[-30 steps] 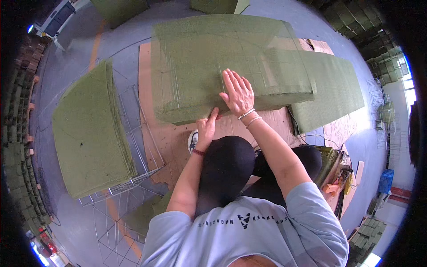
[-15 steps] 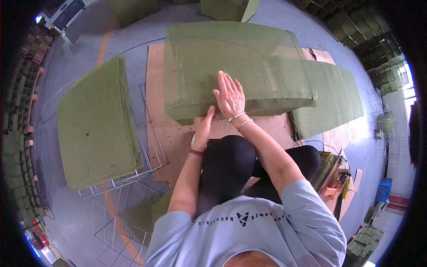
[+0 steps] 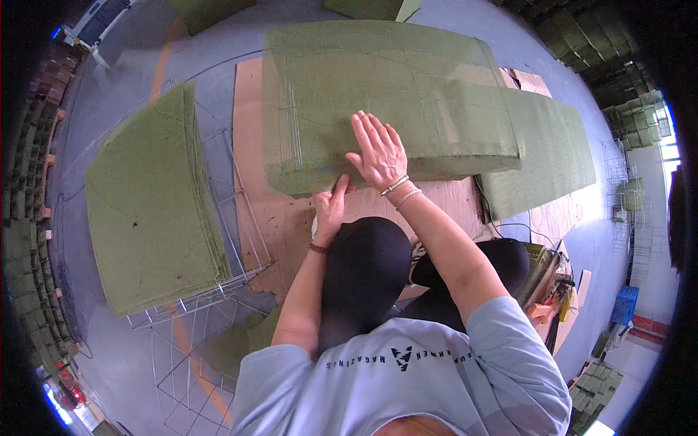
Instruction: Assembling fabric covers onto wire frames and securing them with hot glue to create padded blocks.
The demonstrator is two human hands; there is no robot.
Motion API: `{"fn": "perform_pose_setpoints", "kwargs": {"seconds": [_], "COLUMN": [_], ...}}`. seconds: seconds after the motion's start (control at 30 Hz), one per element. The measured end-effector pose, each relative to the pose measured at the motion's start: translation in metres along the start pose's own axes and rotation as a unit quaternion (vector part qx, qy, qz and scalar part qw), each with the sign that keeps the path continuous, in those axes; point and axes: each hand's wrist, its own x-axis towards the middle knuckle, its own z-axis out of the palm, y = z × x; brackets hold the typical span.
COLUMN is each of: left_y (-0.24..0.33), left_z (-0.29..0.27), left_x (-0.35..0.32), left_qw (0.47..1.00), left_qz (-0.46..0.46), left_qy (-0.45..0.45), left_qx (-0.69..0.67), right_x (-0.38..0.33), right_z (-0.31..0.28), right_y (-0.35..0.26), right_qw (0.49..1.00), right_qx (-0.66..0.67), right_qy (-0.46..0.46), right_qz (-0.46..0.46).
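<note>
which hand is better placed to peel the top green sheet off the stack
Probably the left. The left hand is at the near edge of the green sheet stack, fingers at its side where sheets can be lifted. The right hand lies flat, palm down, on top, better suited to steadying.

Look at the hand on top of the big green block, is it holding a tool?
No, the right hand lies flat and open, fingers spread, on top of the big green block, with nothing in it.

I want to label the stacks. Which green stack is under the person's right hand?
The thick middle stack on the cardboard sheet; the right hand lies flat on it. The left stack sits on a wire rack.
</note>
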Motion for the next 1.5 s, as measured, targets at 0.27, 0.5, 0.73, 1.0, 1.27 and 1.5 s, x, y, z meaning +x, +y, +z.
{"fn": "perform_pose_setpoints", "kwargs": {"seconds": [0.27,0.5,0.73,1.0,1.27,1.5], "left_y": [-0.003,0.009,0.031,0.011,0.009,0.001], "left_z": [0.007,0.002,-0.021,-0.025,-0.024,-0.025], "left_x": [0.008,0.008,-0.009,0.001,0.005,0.011], "left_qw": [0.998,0.994,0.996,0.995,0.997,0.991], "left_qz": [0.006,0.048,0.047,0.05,0.026,0.053], "left_qy": [0.015,-0.016,0.072,0.042,0.02,0.003], "left_qx": [-0.068,-0.1,-0.028,-0.076,-0.071,-0.124], "right_x": [0.0,0.027,0.023,0.022,0.022,0.035], "right_z": [-0.002,0.001,0.002,0.006,0.002,0.008], "right_y": [0.0,-0.039,-0.037,-0.033,-0.033,-0.068], "right_qw": [1.0,0.997,0.998,0.999,0.999,0.999], "right_qx": [0.006,0.073,0.056,0.034,0.015,-0.012], "right_qy": [-0.016,0.002,0.008,0.012,-0.001,0.003], "right_qz": [-0.009,0.037,0.011,-0.015,-0.032,0.032]}}
